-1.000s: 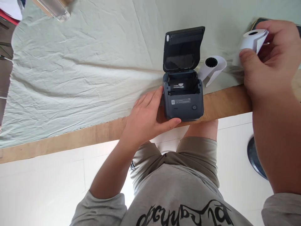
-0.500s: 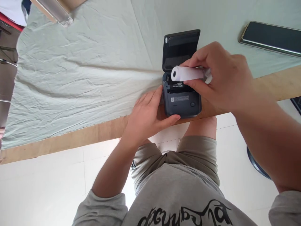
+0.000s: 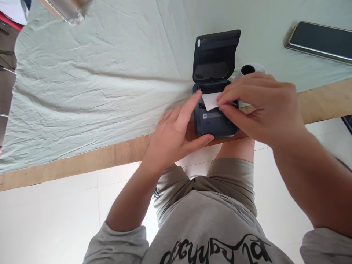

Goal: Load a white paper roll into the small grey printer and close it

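A dark portable printer (image 3: 217, 126) sits at the table's front edge with its lid (image 3: 216, 55) raised. White paper (image 3: 210, 101) lies over its compartment, pinched at the right end by the fingers of my right hand (image 3: 264, 102). How much of a roll lies beneath that hand is hidden. My left hand (image 3: 176, 128) is open against the printer's left side, its index fingertip over the rim by the paper and its thumb along the front edge. Partly behind my right hand, a white cylinder with a dark round end (image 3: 249, 69) stands beside the lid.
A phone (image 3: 321, 40) rests on the pale green cloth (image 3: 110, 73) at the right. At the upper left is a clear plastic object (image 3: 70, 14). The bare wooden table edge (image 3: 82, 157) runs along the front, with my legs below it.
The paper roll has gone down from above the printer, and a flat paper end now shows over the compartment. My left index finger has moved onto the rim. The white cylinder has come into view.
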`<state>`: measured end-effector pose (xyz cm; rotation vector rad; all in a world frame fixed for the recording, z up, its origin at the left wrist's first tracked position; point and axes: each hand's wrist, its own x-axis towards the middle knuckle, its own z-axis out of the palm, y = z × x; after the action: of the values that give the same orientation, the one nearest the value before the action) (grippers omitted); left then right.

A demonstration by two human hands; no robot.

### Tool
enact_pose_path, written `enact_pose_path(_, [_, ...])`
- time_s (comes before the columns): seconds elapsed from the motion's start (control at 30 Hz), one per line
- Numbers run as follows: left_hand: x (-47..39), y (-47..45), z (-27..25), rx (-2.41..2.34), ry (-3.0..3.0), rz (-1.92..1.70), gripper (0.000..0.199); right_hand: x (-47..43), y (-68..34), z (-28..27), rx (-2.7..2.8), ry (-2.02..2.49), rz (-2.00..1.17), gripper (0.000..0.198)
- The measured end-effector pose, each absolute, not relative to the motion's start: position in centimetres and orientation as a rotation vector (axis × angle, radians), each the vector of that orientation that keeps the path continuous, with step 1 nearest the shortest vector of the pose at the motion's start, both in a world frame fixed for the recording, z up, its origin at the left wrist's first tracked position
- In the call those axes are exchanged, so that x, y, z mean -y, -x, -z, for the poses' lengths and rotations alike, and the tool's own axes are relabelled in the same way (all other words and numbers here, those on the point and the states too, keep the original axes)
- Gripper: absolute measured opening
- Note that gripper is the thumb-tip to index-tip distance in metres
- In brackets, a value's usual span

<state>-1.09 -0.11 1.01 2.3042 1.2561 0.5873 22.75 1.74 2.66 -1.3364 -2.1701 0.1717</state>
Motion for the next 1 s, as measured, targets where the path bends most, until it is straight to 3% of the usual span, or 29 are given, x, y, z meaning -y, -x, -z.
enact_pose_path(0.1, [0.2, 1.1, -1.2, -1.247, -2.38, -0.548, 0.067, -0.8, -22.8, -1.0, 2.138, 1.196, -0.1, 0.025])
enact_pose_path(0.2, [0.2, 1.1, -1.2, -1.257, -2.419, -0.508, 0.061, -0.7, -23.2, -0.4, 2.062, 1.075, 0.037, 0.017])
enact_pose_path(0.33, [0.2, 1.2, -1.1, -1.247, -2.472, -0.506, 0.053, -2.0, -23.9, -2.1, 2.049, 1.212, 0.118, 0.032])
enact_pose_path(0.5, [0.3, 1.3, -0.9, -1.228, -2.494, -0.523, 0.052, -5.5, -23.5, -4.8, 2.067, 1.532, -0.156, 0.062])
enact_pose_path(0.77, [0.2, 1.3, -1.0, -1.217, -2.499, -0.496, 0.051, -2.4, -22.7, -2.9, 1.72, 1.29, -0.052, 0.039])
enact_pose_path(0.9, [0.2, 1.3, -1.0, -1.24, -2.495, -0.474, 0.05, -0.8, -23.3, -0.3, 1.674, 1.37, -0.278, 0.048])
enact_pose_path(1.0, [0.2, 1.3, -0.8, -1.242, -2.443, -0.541, 0.061, -1.4, -23.5, 0.4, 1.711, 1.425, -0.485, 0.068])
